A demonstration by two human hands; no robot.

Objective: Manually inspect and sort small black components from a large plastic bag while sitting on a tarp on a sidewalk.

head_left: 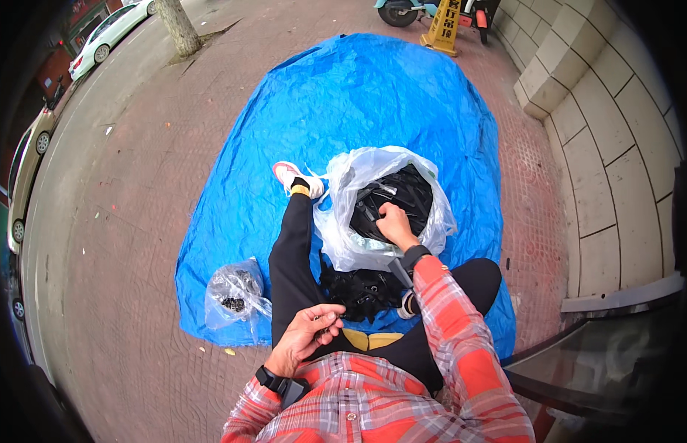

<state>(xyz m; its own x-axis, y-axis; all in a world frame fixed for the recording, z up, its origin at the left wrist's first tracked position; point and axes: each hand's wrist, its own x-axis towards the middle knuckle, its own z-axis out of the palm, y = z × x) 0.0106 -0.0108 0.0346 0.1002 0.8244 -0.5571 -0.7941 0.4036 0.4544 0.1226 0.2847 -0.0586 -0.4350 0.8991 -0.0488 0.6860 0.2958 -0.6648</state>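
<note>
Tarp (358,96), blue, spread over brick pavement (129,177)

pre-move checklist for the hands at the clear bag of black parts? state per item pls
1. Right hand inside the clear plastic bag: ok.
2. Right hand closed on a black part: cannot tell, fingers hidden.
3. Left hand pinching a small dark piece: ok, what it is cannot tell.
4. Bag mouth open: ok.
5. Pile of black parts between the legs, on the blue tarp: ok.
6. Smaller bag beside left leg, untouched: ok.
</note>
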